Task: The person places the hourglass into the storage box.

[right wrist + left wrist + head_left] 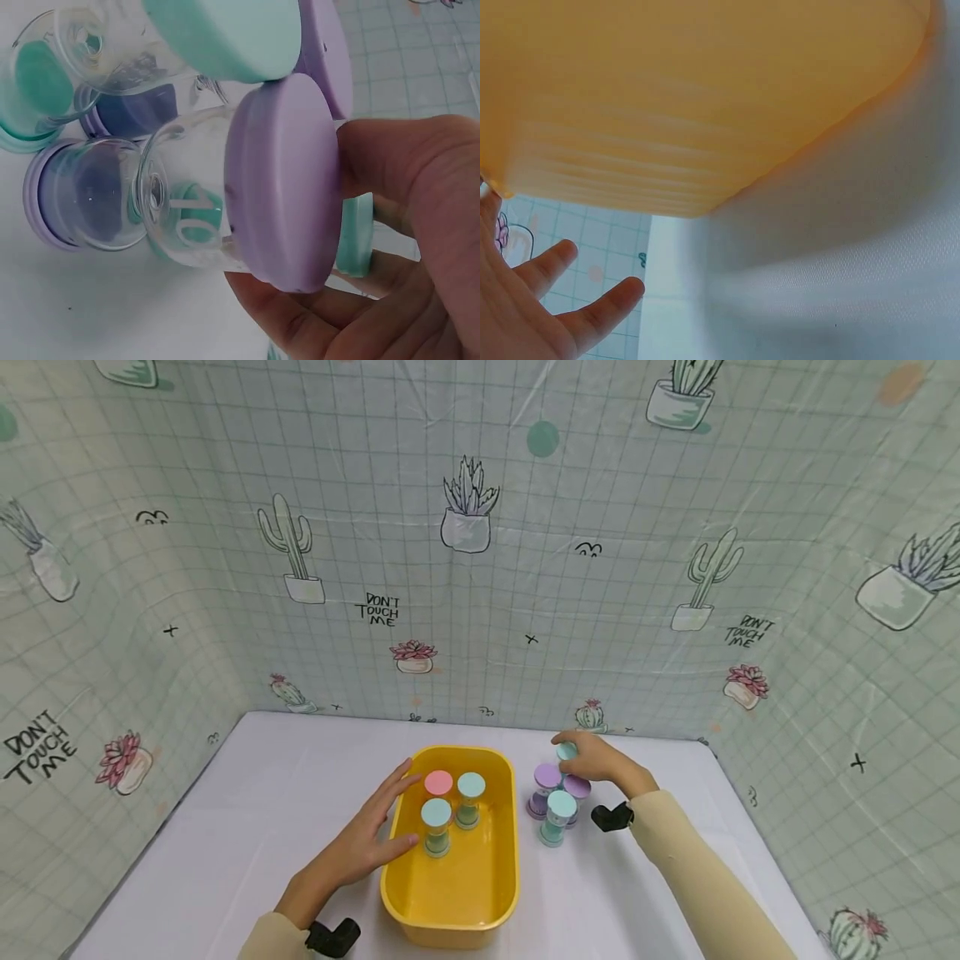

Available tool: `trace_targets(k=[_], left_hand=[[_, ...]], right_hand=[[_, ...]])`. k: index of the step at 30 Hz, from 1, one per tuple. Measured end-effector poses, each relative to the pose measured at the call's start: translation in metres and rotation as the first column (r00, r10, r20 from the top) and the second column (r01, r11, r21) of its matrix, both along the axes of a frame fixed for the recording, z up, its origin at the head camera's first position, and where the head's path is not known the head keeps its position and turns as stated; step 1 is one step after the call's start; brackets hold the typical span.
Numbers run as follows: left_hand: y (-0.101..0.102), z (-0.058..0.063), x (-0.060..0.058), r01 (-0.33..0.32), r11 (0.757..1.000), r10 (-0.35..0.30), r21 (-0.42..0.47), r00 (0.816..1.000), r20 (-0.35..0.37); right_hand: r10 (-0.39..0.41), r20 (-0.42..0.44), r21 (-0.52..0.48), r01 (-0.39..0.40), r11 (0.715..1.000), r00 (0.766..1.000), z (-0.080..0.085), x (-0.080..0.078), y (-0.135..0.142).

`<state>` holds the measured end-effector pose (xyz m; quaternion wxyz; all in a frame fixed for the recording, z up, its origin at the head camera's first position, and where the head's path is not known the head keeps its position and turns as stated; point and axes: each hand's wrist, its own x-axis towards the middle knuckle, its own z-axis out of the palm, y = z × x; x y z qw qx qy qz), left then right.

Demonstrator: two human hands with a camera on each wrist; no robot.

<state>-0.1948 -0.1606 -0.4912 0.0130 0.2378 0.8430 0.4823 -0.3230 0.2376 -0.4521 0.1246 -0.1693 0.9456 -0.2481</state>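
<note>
My left hand lies at the left rim of a yellow tub, fingers spread and thumb reaching over the inside. In the tub stand a pink-capped sand timer and two teal-capped sand timers. On the right, my right hand holds the rearmost teal-capped sand timer between thumb and fingers. In front of it stand two purple-capped sand timers and a teal-capped one. The right wrist view shows a purple-capped timer marked 10, partly hiding the held one.
A white table carries the tub and the timer cluster. Behind and on both sides hangs a gridded sheet printed with cacti. Black wrist straps show on both arms.
</note>
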Motion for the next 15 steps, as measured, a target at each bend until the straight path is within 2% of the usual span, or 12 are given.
trace_targets(k=[7, 15], left_hand=[[0.002, 0.001, -0.001, 0.006, 1.000, -0.006, 0.007, 1.000, -0.007], [0.002, 0.002, 0.000, -0.007, 1.000, 0.007, -0.004, 1.000, 0.015]], right_hand=[[-0.014, -0.003, 0.001, 0.014, 1.000, 1.000, -0.001, -0.005, 0.004], [-0.028, 0.081, -0.132, 0.039, 0.991, 0.996, 0.017, -0.001, 0.003]])
